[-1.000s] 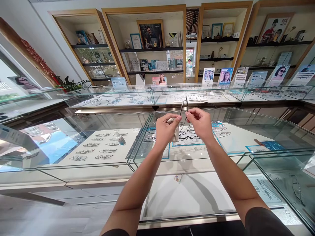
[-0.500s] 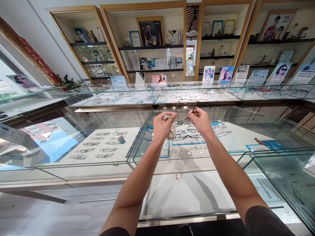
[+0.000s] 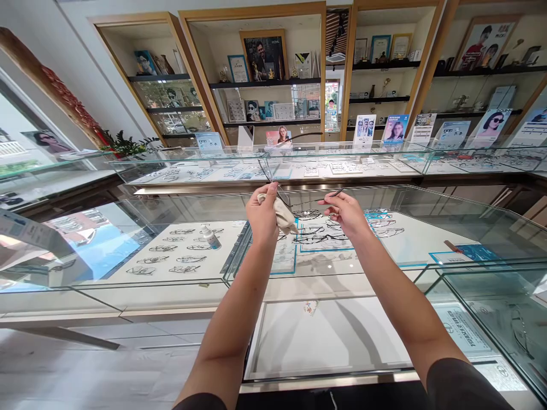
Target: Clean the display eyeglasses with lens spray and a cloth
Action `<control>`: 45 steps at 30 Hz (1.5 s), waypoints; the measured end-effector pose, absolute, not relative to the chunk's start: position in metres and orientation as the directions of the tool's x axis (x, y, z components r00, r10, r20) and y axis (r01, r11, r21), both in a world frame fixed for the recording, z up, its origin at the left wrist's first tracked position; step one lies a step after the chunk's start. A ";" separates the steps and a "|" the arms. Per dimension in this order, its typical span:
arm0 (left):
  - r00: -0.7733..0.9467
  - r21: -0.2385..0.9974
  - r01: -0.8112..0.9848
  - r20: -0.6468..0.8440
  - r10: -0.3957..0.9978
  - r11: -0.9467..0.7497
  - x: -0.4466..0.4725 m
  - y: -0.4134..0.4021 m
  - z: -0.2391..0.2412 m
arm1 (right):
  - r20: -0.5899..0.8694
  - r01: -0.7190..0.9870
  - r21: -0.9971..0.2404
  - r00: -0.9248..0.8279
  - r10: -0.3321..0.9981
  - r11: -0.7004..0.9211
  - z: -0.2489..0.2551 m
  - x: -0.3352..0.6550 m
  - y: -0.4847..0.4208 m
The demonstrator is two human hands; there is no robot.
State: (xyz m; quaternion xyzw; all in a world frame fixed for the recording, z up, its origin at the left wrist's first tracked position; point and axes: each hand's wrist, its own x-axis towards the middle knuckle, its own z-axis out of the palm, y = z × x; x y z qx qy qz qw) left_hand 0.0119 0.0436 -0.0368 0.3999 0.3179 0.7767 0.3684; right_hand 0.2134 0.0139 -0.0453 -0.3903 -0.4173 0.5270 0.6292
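Note:
Both my hands are raised over a glass display counter (image 3: 325, 285). My left hand (image 3: 261, 213) is closed around a beige cleaning cloth (image 3: 285, 217) and pinches one side of a thin dark-framed pair of glasses (image 3: 304, 200). My right hand (image 3: 346, 213) pinches the other side of the glasses, near its temple arm. The glasses span the gap between my hands, with the arms spread wide. Under the glass lie several rows of spectacle frames (image 3: 318, 234).
A small spray bottle (image 3: 211, 237) lies inside the left case among more frames (image 3: 166, 259). A second glass counter (image 3: 273, 168) runs behind, with leaflets and stands. Wooden wall shelves (image 3: 265, 82) hold pictures and certificates. A plant (image 3: 123, 145) stands at the far left.
The temple arms, first upright and close together, have been spread wide apart. My left hand with the cloth has moved left and up along the frame.

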 end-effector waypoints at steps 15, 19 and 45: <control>-0.258 0.821 -0.032 0.545 0.798 -0.571 0.028 0.021 -0.038 | 0.799 0.580 -0.528 0.090 0.595 0.621 -0.040 0.204 -0.012; -0.159 0.788 -0.022 0.605 0.780 -0.616 0.040 0.013 -0.039 | 0.726 0.438 -0.585 -0.092 0.681 0.682 -0.041 0.195 -0.014; 0.488 0.486 0.691 0.231 0.842 -0.534 -0.064 0.018 -0.123 | 0.663 0.260 -0.719 -0.022 0.748 0.645 -0.041 0.189 -0.007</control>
